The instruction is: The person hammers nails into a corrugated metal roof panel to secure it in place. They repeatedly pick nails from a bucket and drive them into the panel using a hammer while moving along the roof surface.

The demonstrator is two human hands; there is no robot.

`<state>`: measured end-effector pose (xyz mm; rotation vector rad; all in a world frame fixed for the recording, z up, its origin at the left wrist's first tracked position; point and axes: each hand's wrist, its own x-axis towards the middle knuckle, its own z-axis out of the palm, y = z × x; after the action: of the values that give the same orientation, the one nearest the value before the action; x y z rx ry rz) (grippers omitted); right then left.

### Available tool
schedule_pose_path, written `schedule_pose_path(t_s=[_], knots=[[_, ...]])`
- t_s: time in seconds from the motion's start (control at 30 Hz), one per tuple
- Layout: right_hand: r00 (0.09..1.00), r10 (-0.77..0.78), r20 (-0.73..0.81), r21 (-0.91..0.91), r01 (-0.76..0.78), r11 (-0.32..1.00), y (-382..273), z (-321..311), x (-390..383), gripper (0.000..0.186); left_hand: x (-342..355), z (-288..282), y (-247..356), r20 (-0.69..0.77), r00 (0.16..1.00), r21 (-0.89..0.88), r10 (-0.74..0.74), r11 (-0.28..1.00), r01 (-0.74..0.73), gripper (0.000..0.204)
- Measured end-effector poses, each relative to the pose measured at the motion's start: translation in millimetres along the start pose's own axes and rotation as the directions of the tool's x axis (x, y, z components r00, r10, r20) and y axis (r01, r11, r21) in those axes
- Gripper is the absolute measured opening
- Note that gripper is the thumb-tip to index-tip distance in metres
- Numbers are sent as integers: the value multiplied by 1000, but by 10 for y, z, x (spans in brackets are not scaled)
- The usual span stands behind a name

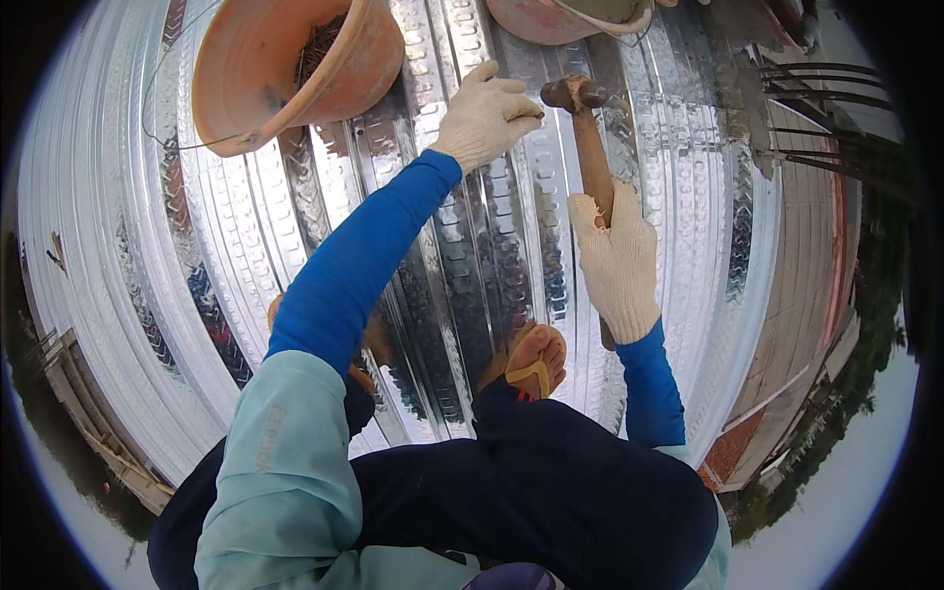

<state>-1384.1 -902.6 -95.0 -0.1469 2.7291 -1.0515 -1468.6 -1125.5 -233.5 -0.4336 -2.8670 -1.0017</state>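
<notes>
Metal decking [329, 187]: silver, ribbed and embossed, the ribs running from near to far; fills most of the scene and lies under everything handled.

Trousers [531, 482]: dark, worn by the person; near edge, over bent legs.

Sleeves: pale green at the upper left arm [290, 452], blue on both forearms.

Left bucket [369, 79]: orange, tilted, mouth turned to the left and near; dry, dark debris inside, thin wire handle attached. Stands far left, beyond the left forearm.

Right bucket [541, 22]: orange, cut off by the far edge; pale contents, only partly seen.

Hammer [593, 157]: wooden handle, brown worn head at the far end. Raised in the right hand, right of centre, the head just right of the left hand; the handle's near end shows below the wrist.

Right hand [621, 261]: cream glove; fingers wrapped closely around the handle.

Left hand [490, 116]: cream glove; back uppermost, fingers partly bent, thumb and forefinger close together toward the hammer head. Whether anything small is pinched between them, cannot tell.

Foot [539, 354]: in a yellow-strapped sandal, on the decking, between the forearms.

Rods [826, 95]: dark, slim, several; far right.
</notes>
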Motion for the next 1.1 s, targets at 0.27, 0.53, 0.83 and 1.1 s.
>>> schedule_pose_path(t_s=[0.27,0.53,0.83,1.1], knots=[[996,68,56,-278,-50,959,564,221,167,42,61,167,34,-89,996,76,20,997,-13,25],[991,56,-118,104,-43,994,4,-8,-160,39,-8,57,-12,-120,991,29,63,998,-60,26],[997,69,-28,187,-63,980,-12,52,-440,41,-15,4,44,-86,987,31,136,991,-134,23],[907,412,84,271,-419,867,359,268,-810,43,76,208,348,-142,989,13,-47,999,49,22]])
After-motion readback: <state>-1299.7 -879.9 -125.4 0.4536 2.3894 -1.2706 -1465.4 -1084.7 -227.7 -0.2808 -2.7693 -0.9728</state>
